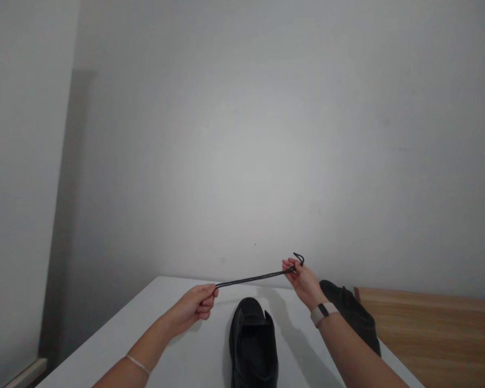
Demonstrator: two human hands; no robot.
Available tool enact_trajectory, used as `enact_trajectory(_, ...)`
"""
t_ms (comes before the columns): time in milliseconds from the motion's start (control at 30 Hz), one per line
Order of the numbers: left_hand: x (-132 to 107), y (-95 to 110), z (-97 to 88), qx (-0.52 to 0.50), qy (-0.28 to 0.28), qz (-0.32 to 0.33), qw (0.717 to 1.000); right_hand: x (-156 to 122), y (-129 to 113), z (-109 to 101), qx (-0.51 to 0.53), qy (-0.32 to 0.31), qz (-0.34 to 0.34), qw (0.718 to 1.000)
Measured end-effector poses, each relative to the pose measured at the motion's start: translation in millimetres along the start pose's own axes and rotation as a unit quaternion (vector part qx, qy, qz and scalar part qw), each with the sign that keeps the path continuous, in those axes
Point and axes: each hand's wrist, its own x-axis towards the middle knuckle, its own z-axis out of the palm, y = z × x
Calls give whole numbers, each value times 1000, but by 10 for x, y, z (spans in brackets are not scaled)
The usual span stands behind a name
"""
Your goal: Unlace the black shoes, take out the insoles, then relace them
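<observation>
A black shoelace [253,279], doubled over, is stretched between my two hands above the table. My left hand [194,306] is closed around one end of it. In a pinch, my right hand [302,277] grips the other end, and a short loop of lace sticks up past the fingers. Below and between the hands, a black shoe [254,345] rests on the white table [198,355], its toe pointing away from me and no lace visible on it. A second black shoe [353,312] lies at the right, partly hidden behind my right forearm.
Beyond the table's far edge rises a grey-white wall [250,161]. A wood-grain panel [436,334] is at the lower right, beside the table. Another wall surface [20,188] stands at the left.
</observation>
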Motion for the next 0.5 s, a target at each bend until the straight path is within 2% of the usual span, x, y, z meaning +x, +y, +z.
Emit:
enact_trajectory(100, 222, -100, 70, -50, 46, 57, 996, -87, 269, -173, -67, -15, 33, 997)
enact_trajectory(200, 420, -199, 281, -82, 80, 105, 988, -198, 542, -202, -147, -18, 34, 988)
enact_trajectory(233, 464, -231, 363, -87, 88, 117, 985, -235, 595, -187, -180, -15, 11, 983)
enact_trajectory(300, 512, -290, 516, -87, 98, 139, 982, -327, 617, -119, -264, -21, -86, 960)
enact_trajectory(400, 506, -345, 665, -35, 112, 165, 979, -535, 476, 75, -358, -75, -258, 894)
enact_trajectory(433, 493, -352, 690, 0, 118, 172, 978, -612, 413, 156, -356, -99, -279, 886)
enact_trajectory(500, 460, -357, 710, 88, 130, 187, 970, -750, 315, 317, -325, -159, -255, 897)
